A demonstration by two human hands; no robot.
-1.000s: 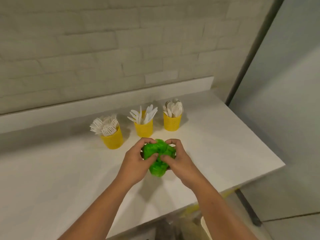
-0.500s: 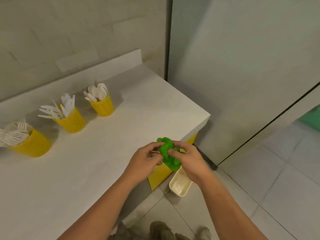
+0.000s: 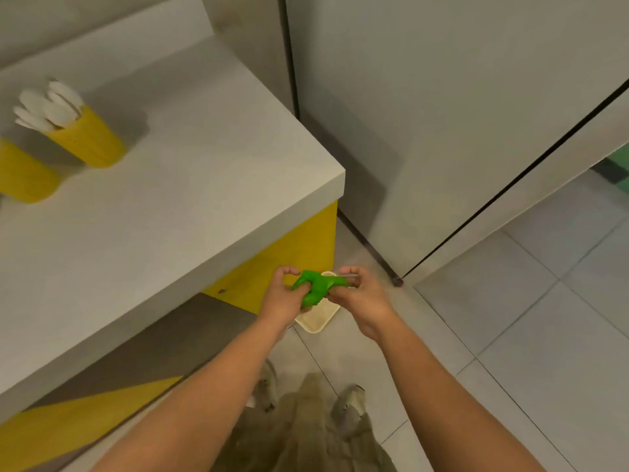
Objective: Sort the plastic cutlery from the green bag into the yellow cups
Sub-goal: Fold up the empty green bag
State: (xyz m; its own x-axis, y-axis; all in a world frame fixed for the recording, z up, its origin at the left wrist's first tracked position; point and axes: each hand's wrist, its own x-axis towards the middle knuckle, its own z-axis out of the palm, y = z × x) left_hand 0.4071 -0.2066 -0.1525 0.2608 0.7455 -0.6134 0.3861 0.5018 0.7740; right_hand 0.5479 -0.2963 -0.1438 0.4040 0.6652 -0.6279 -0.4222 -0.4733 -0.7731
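The crumpled green bag [image 3: 318, 286] is squeezed small between both hands, off the counter and above the floor. My left hand [image 3: 280, 294] grips its left side with curled fingers. My right hand [image 3: 362, 294] pinches its right end. On the white counter [image 3: 190, 185] at the left stands a yellow cup [image 3: 86, 137] holding several white plastic spoons [image 3: 47, 105]. A second yellow cup [image 3: 20, 175] is cut off by the left edge, its contents hidden.
A cream bin [image 3: 318, 316] stands on the tiled floor right below my hands, beside the counter's yellow cabinet side [image 3: 296, 240]. A grey panel wall [image 3: 442, 114] rises to the right. My shoes and trousers [image 3: 306, 420] show at the bottom.
My view has swung right and down from the cups. Both hands carried the crumpled green bag off the counter's corner to above the cream bin.
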